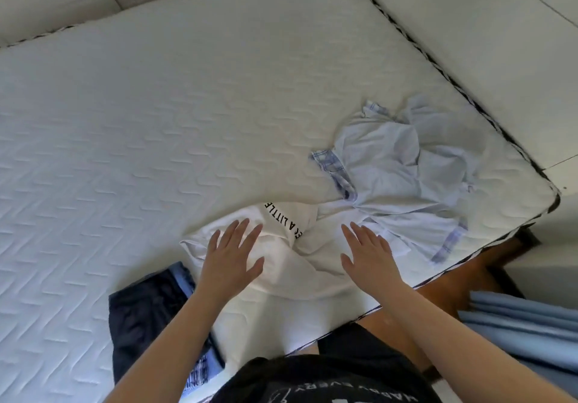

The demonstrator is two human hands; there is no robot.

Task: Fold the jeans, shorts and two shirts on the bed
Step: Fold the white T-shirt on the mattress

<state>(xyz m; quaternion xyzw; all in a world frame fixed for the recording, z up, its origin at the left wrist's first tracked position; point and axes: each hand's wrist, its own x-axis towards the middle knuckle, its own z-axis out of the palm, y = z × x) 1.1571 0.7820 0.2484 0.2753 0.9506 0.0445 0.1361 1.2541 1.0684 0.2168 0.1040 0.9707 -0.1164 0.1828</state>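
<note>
White T-shirt (pixel 291 265) with black lettering, crumpled on the bed (pixel 131 127) near its front edge. Left hand (pixel 233 257) flat on the shirt's left part, fingers (pixel 247 230) straight and spread wide, gripping nothing. Right hand (pixel 367 255) flat on the shirt's right part, fingers likewise straight and slightly spread, palm down, holding nothing. Lettering between the two hands, partly hidden in a fold, only "A LITTLE" readable.

Pale blue shirt (pixel 400 171) with checked trim, rumpled and unfolded, just beyond and right of the white T-shirt, its lower hem touching or overlapping the white cloth near the right hand. Close to the bed's right corner.

Dark folded pile (pixel 147 318) left of the white T-shirt, at the bed's front edge, beside the left forearm: dark navy cloth on top, probably the shorts, with blue denim (pixel 200 368) showing beneath, likely the jeans, though partly hidden.

Blue curtain (pixel 519 324) right of the bed, off the mattress. Brown bed frame (pixel 450 280) under the right corner.
</note>
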